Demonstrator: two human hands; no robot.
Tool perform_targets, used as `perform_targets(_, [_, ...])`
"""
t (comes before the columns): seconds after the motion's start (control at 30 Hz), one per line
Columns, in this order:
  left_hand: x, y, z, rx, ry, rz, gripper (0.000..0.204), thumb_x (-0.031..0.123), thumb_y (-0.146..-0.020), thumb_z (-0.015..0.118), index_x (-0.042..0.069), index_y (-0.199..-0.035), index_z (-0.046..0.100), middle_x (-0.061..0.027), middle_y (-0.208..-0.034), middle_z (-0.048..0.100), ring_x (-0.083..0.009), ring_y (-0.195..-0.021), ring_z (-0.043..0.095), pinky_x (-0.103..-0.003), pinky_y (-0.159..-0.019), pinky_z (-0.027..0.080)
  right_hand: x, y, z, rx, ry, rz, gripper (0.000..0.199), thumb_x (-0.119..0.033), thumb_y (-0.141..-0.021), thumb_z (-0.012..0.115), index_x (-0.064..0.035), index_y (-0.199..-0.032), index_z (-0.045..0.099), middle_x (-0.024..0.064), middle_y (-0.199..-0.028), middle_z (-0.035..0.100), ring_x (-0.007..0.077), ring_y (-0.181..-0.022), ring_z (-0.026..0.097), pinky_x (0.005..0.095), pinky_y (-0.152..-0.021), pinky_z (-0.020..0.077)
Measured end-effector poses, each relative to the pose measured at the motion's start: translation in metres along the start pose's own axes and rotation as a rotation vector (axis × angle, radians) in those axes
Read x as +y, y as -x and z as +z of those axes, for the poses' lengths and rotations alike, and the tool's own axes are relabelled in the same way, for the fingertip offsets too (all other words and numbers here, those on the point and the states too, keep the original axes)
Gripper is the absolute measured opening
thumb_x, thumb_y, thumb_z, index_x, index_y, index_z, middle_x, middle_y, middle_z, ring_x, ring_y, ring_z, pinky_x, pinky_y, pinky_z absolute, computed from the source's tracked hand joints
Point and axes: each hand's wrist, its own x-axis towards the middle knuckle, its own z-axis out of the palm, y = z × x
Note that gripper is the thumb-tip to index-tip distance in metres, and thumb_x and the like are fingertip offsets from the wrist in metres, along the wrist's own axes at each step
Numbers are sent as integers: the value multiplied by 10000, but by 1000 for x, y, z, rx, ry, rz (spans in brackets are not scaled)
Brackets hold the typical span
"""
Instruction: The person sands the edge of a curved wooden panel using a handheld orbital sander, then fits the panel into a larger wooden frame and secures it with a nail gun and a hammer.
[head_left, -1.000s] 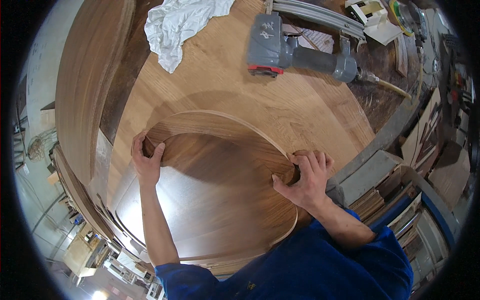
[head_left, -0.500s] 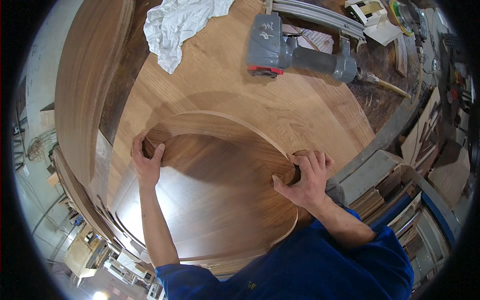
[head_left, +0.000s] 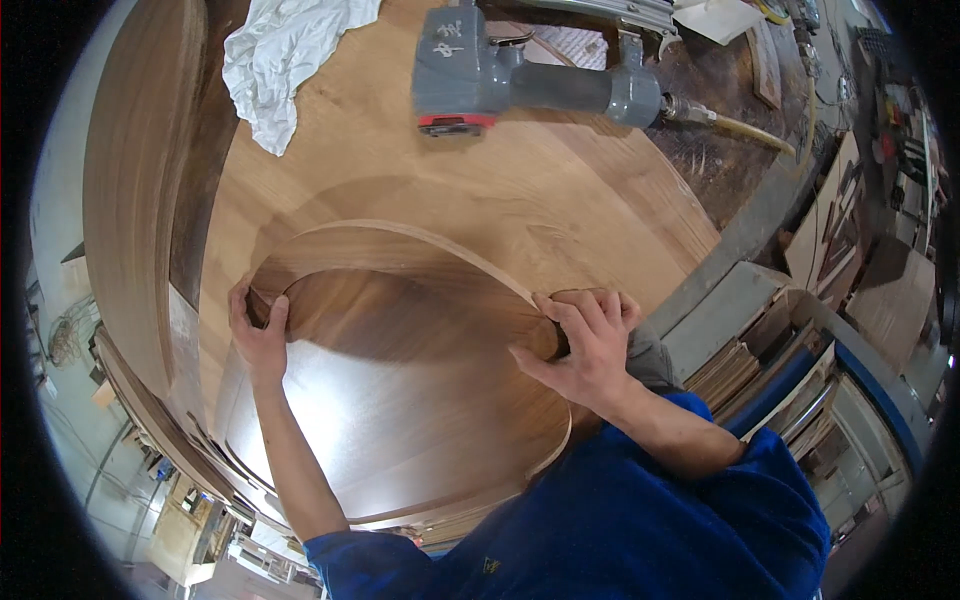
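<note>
A curved brown wooden band (head_left: 400, 245) with a pale edge arches over a glossy oval-looking wooden panel (head_left: 400, 420). My left hand (head_left: 262, 330) is closed on the band's left end, thumb inside and fingers around the outer side. At the right end, my right hand (head_left: 590, 350) grips the band with bent fingers over its outer side and the thumb stretched along the inside. Beneath lies a large light wooden board (head_left: 400, 165). Whether the band is joined to the glossy panel cannot be made out.
A grey nail gun (head_left: 460, 75) with an air hose (head_left: 755, 135) lies on the board's far side. Left of it is a crumpled white cloth (head_left: 275, 75). Tall curved wooden panels (head_left: 135, 200) stand at the left; wood strips (head_left: 725, 370) are stacked at right.
The view has shifted, so the board, nail gun and cloth appear further left. Both hands keep their hold at the band's two ends.
</note>
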Motion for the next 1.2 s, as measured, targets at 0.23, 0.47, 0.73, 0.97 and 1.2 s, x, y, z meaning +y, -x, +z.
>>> perform_targets(0.23, [1,3,-1,1,27,-37,562,158,-927,821,-6,-1401,569,-143,-1378,609,-279,-1325,538,-400,-1206,359,0,0,1,27,-31,-9,600,-327,-610,944,-143,-1143,739,-10,-1043,662,218,-960,564,419,-943,324])
perform_targets(0.47, [7,-1,0,4,6,-84,550,134,-880,825,8,-1368,607,-132,-1353,626,-275,-1312,561,-397,-1171,403,-4,-4,1,20,0,-4,590,-352,-616,948,-147,-1125,729,-5,-1039,657,230,-978,559,423,-953,313])
perform_targets(0.73, [6,3,-4,46,-71,-86,574,209,-858,845,38,-1358,620,-136,-1332,642,-315,-1286,579,-415,-1142,432,-4,-2,5,4,46,-13,545,-439,-661,935,-193,-1097,717,0,-1104,668,263,-1025,568,440,-977,344])
perform_targets(0.97, [17,1,-5,59,-98,-78,579,238,-839,860,62,-1341,631,-143,-1304,649,-350,-1268,572,-453,-1099,456,-5,2,1,-15,43,-24,587,-455,-675,935,-187,-1144,705,3,-1148,654,265,-1054,562,466,-979,338])
perform_targets(1.2, [34,3,-5,54,-193,-107,608,313,-826,867,55,-1321,625,-129,-1290,645,-355,-1297,526,-471,-1143,398,-7,-12,-16,-100,80,-64,619,-460,-737,892,-180,-1249,686,19,-1123,662,282,-1050,572,457,-939,369])
